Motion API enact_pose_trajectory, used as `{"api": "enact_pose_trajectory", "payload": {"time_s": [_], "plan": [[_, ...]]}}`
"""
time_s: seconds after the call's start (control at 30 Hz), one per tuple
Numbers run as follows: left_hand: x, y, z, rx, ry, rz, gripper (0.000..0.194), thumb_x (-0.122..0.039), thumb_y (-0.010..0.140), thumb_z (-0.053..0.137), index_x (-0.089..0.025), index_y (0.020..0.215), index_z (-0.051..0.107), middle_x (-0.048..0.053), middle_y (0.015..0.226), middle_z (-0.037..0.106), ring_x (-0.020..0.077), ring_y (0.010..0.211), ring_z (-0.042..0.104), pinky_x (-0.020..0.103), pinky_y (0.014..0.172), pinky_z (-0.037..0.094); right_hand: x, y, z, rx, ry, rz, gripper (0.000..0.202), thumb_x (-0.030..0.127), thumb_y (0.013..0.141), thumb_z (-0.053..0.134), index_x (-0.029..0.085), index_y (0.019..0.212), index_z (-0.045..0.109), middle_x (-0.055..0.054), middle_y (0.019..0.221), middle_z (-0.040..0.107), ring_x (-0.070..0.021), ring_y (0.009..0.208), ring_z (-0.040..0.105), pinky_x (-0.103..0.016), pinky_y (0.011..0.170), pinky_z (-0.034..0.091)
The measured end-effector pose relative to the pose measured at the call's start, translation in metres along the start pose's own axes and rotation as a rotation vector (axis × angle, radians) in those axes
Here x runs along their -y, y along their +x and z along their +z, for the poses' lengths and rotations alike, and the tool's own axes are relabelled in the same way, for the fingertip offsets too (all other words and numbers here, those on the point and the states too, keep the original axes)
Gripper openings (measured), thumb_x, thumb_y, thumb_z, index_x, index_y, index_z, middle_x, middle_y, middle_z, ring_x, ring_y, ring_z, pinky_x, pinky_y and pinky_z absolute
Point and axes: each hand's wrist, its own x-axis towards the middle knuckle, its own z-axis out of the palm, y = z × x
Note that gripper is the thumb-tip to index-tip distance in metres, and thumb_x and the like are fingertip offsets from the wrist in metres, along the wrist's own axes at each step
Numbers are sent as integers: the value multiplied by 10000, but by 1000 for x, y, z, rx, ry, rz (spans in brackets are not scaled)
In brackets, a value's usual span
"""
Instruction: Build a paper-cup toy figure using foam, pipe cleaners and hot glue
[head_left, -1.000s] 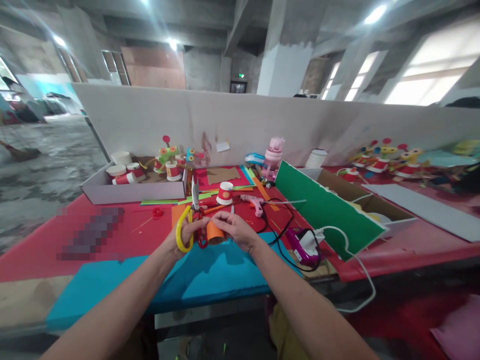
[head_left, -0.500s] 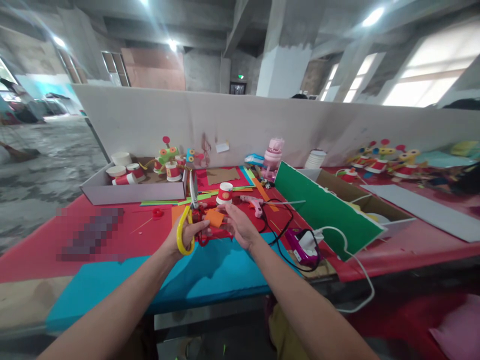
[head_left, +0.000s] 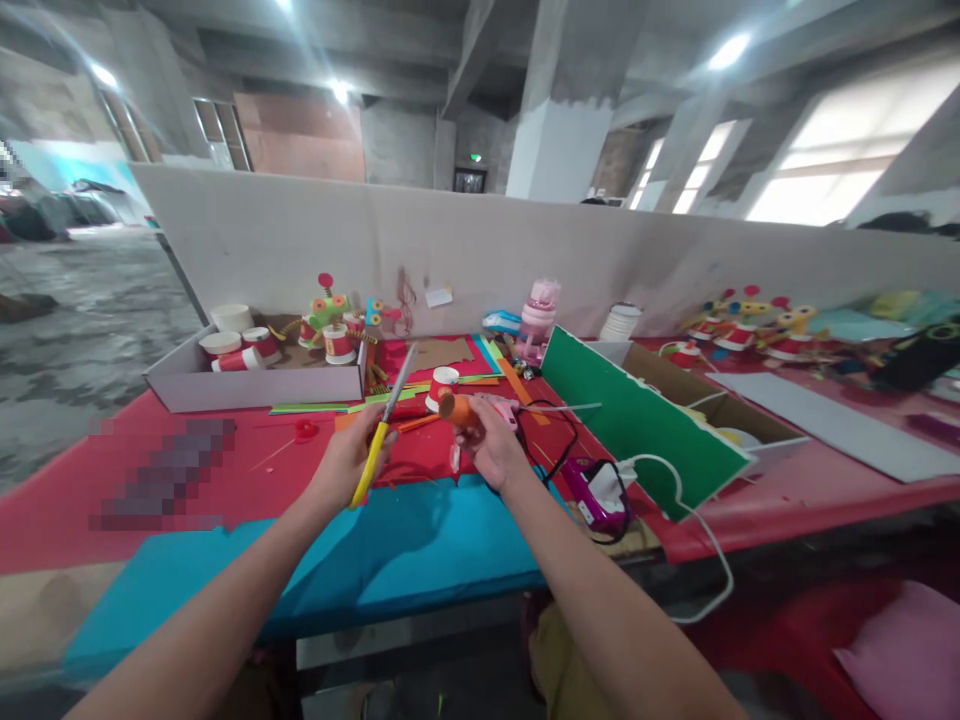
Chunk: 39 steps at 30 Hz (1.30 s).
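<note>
Yellow-handled scissors [head_left: 370, 466] are in my left hand [head_left: 346, 458], their blades pointing up and away over the red table cover. My right hand [head_left: 495, 445] grips a small orange paper roll [head_left: 459, 409], its brown round end facing left. Just beyond the roll stands a red and white paper cup [head_left: 442, 388]. A pink glue gun [head_left: 505, 408] lies behind my right hand, partly hidden by it. Beneath both wrists, blue sheet material [head_left: 420, 540] covers the table's front edge.
On the left, a white box [head_left: 255, 388] holds paper cups and cup figures. A green board [head_left: 637, 425] leans on an open box at right. In front of it sits a purple power strip [head_left: 600, 500] with cables. Several finished figures [head_left: 750, 325] stand at the far right.
The orange piece, flat-looking and between both hands before, is now a roll in my right hand. My hands have moved apart, and the scissors have tilted rightward. The view has shifted slightly.
</note>
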Motion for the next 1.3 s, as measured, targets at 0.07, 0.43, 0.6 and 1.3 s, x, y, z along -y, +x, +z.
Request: {"api": "enact_pose_trajectory", "payload": {"time_s": [0.07,0.43,0.6,1.3], "plan": [[-3,-2,-3,88,275,52,387,-389,899,463,-192,1231,474,8,755,607,149,609,592,237,561,437,6,2,-2,-54,111,45,271,380,743,746,191,847,583,38,612,615,-75,469,529,-153,397,403],[-12,-3,-3,259,815,-13,477,-369,950,348,-191,1393,336,146,1155,646,264,868,678,297,655,448,34,6,-14,-40,329,-62,319,474,791,709,170,789,610,10,635,628,-42,458,482,-115,374,398],[-17,-5,0,326,825,-7,420,-352,938,363,-221,1336,383,113,1150,647,244,860,674,271,618,416,38,7,-16,-58,274,-57,268,406,765,750,174,840,638,10,679,655,-51,480,525,-124,387,430],[-10,-1,-13,185,817,-46,424,-413,963,307,-209,1327,380,84,890,681,248,816,674,280,640,425,31,-1,-9,-3,187,121,434,543,907,511,140,798,632,-21,571,613,-74,434,491,-147,365,407]]}}
